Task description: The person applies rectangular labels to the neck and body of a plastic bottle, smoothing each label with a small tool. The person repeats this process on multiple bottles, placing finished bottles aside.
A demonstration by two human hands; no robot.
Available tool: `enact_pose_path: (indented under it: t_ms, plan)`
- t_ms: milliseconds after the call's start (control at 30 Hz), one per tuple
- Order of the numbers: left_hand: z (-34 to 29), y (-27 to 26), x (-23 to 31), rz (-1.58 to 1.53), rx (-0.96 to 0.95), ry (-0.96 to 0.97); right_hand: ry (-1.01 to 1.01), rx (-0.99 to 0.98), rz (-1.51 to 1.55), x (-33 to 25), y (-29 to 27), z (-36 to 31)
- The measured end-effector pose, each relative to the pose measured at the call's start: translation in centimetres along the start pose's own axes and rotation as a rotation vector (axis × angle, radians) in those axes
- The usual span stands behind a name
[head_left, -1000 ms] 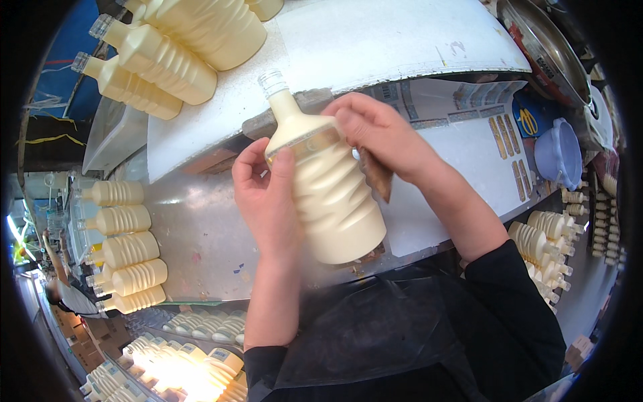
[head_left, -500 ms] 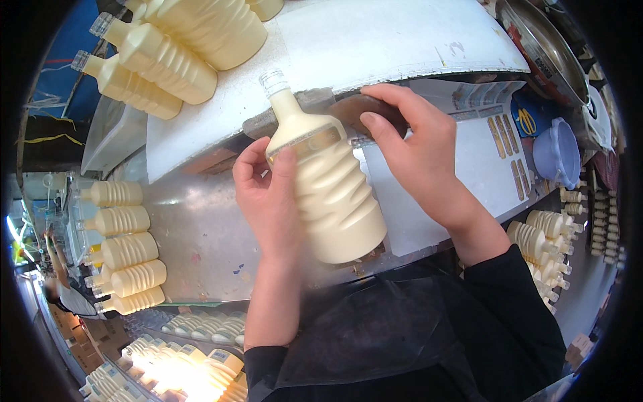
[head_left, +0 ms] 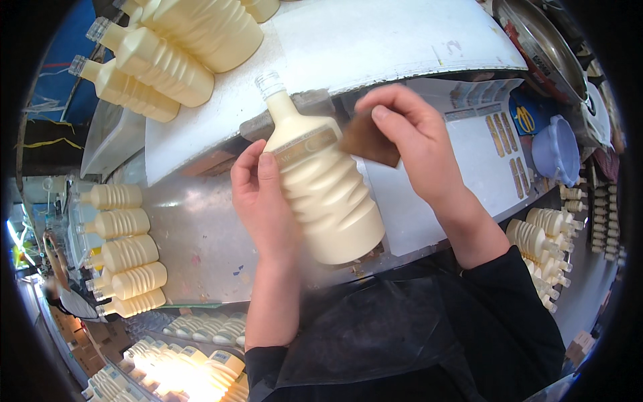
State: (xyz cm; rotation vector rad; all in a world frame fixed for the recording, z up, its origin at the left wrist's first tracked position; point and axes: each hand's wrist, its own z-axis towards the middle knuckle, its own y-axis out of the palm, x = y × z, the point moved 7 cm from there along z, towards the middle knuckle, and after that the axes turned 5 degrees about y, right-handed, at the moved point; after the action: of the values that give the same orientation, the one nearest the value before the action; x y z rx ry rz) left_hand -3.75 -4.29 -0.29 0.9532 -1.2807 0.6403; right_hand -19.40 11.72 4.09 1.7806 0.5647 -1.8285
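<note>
A cream-coloured bottle [head_left: 331,208] with a clear threaded neck and wavy ridges leans at a slant in front of me. My left hand [head_left: 260,201] grips its left side, thumb pressed near the shoulder. Across that shoulder lies a gold-brown label strip [head_left: 305,149]. Pinched between thumb and fingers of my right hand [head_left: 418,144] is a thin, flat brown piece [head_left: 372,139], like a scraper. One corner of it is close to the label's right end; whether it touches I cannot tell.
A white sheet with gold label strips [head_left: 502,134] lies to the right, beside a lavender bucket [head_left: 556,153] and blue pad [head_left: 522,117]. More cream bottles stand on the white board [head_left: 402,40] and lie at the metal table's [head_left: 201,228] left edge. A person [head_left: 67,295] is far left.
The brown piece has turned, and its lower corner now points down. My right hand has shifted slightly left. The bottle has rolled a little, showing more of its label.
</note>
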Motion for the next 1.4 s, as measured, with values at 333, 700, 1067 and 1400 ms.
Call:
enact_pose_path:
  t_ms: [333,700,1067,1400]
  plan:
    - [-0.1,0.5,-1.1,-0.132,-0.122,-0.127,0.258,-0.19,-0.063,3.6,3.0,1.6]
    - [0.0,0.6,-1.4,-0.059,-0.15,-0.11,0.246,-0.132,-0.224,3.5,3.3,1.8]
    - [0.0,0.6,-1.4,-0.122,-0.136,-0.138,0.296,-0.18,0.153,5.1,3.7,1.9]
    - [-0.3,0.4,-2.5,-0.318,-0.166,-0.265,0.37,-0.206,0.222,5.0,2.9,1.0]
